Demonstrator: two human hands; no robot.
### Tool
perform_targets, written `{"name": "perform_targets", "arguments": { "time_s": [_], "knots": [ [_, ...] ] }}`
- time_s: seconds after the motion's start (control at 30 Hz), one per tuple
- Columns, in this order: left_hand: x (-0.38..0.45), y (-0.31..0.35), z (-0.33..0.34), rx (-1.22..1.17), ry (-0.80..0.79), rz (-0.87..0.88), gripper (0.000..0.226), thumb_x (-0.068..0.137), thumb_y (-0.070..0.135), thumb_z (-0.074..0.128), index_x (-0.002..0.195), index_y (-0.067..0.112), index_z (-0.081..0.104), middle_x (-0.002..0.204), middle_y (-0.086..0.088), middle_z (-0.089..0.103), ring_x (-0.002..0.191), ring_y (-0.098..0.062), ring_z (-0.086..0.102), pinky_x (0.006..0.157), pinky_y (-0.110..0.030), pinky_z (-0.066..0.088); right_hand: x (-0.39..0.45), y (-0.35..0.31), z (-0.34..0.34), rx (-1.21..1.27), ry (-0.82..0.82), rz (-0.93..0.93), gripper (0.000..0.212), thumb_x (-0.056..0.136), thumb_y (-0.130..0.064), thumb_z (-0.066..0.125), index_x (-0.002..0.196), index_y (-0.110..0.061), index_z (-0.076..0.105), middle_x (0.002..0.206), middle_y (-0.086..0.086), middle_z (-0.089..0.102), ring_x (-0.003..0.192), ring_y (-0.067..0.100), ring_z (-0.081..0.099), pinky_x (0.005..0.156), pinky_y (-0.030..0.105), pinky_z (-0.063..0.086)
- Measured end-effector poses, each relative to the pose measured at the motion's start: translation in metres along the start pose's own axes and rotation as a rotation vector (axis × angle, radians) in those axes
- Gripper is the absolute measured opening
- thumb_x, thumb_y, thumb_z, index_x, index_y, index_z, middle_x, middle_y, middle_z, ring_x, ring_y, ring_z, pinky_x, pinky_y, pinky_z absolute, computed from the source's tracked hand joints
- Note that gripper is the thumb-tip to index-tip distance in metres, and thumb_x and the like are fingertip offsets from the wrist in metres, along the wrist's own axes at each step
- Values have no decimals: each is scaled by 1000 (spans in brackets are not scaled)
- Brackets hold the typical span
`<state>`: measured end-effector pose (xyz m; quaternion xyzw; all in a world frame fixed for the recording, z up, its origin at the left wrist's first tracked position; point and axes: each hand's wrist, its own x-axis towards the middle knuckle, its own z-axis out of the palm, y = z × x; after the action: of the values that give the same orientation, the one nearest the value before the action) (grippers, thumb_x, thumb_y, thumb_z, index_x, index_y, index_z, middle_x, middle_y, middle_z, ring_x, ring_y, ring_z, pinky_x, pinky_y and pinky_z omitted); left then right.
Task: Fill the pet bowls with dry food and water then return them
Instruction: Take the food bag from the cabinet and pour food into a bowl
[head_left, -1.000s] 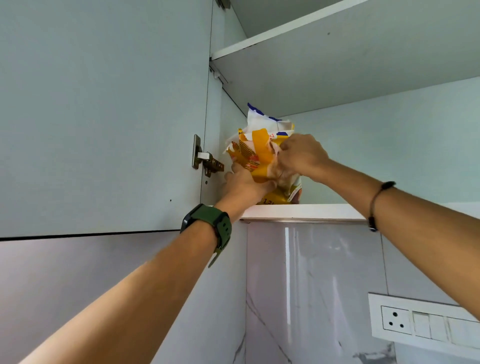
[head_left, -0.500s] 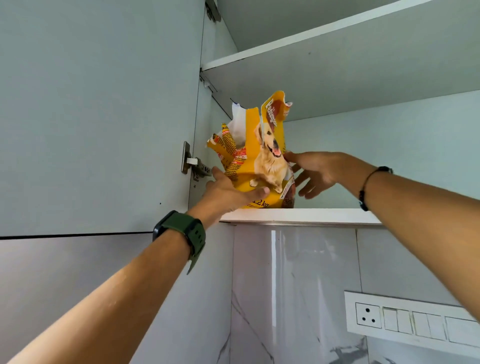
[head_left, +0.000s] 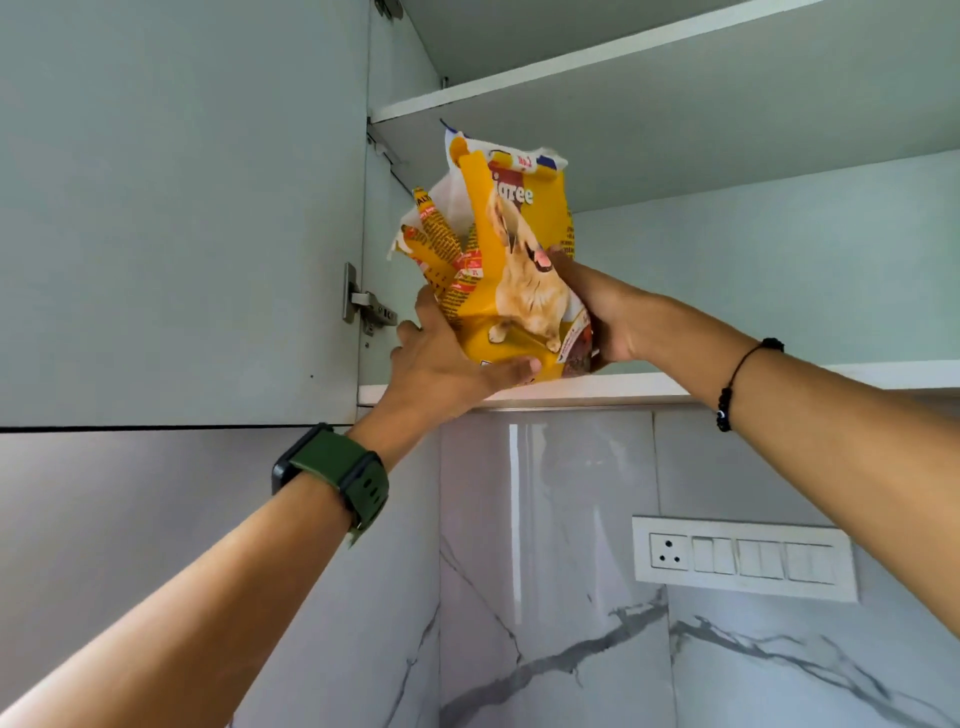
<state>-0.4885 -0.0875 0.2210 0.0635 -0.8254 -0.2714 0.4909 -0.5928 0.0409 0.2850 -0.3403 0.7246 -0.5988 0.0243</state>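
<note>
A yellow bag of dry dog food (head_left: 506, 270), printed with a dog, stands at the left end of the lower shelf (head_left: 675, 387) inside an open wall cabinet. Its crumpled top is open and leans slightly left. My left hand (head_left: 447, 358) grips the bag's lower left side, thumb across its front bottom edge. My right hand (head_left: 602, 306) holds the bag's right side, fingers wrapped behind it. The pet bowls are out of view.
The open cabinet door (head_left: 176, 208) stands to the left, hinge (head_left: 363, 301) close to my left hand. An upper shelf (head_left: 649, 47) sits just above the bag. Below are marble wall tiles and a white socket and switch panel (head_left: 743, 558).
The bag's folded top has come up and unfolded. My right hand let go briefly and now grips the bag's right side again. My left hand stayed at the bag's base.
</note>
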Motion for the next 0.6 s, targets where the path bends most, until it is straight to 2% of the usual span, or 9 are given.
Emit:
{"name": "perform_targets", "arguments": {
  "time_s": [0.13,0.2,0.3,0.43,0.53,0.6],
  "knots": [
    [-31,17,-4,-88,51,84,124,46,57,82,145,21,16,140,-9,33,131,-30,36,106,-45,38,-39,-5,-8,38,27,-87,59,86,-72,27,99,-26,61,100,8,69,81,23,64,61,31,49],
    [-44,21,-5,-129,64,118,122,48,50,87,145,22,17,141,-7,33,131,-29,36,105,-43,37,-53,-3,-12,26,66,-106,55,86,-72,29,96,-29,62,99,5,69,82,21,64,65,32,50],
    [-66,20,-6,-184,17,134,118,49,44,88,143,28,20,137,0,35,128,-23,39,102,-41,42,-73,13,-20,44,78,-34,63,78,-79,36,97,-27,66,103,9,70,90,27,67,77,43,54],
    [-117,13,14,-278,-51,130,112,47,37,91,139,33,26,128,9,36,120,-13,43,101,-38,44,-115,59,-31,68,50,80,64,81,-77,31,93,-25,66,94,11,72,84,30,68,65,42,55],
    [-175,0,43,-322,-119,106,112,39,52,85,134,39,28,130,8,41,119,-8,47,99,-37,47,-152,115,-37,77,64,124,62,82,-75,31,99,-28,67,104,9,71,97,30,66,74,46,55],
    [-221,-10,68,-354,-153,78,107,39,59,81,131,43,29,129,9,42,121,-5,46,98,-33,47,-179,159,-43,95,65,162,57,84,-73,29,104,-33,64,104,-1,71,100,22,64,83,46,51]
  ]
}}
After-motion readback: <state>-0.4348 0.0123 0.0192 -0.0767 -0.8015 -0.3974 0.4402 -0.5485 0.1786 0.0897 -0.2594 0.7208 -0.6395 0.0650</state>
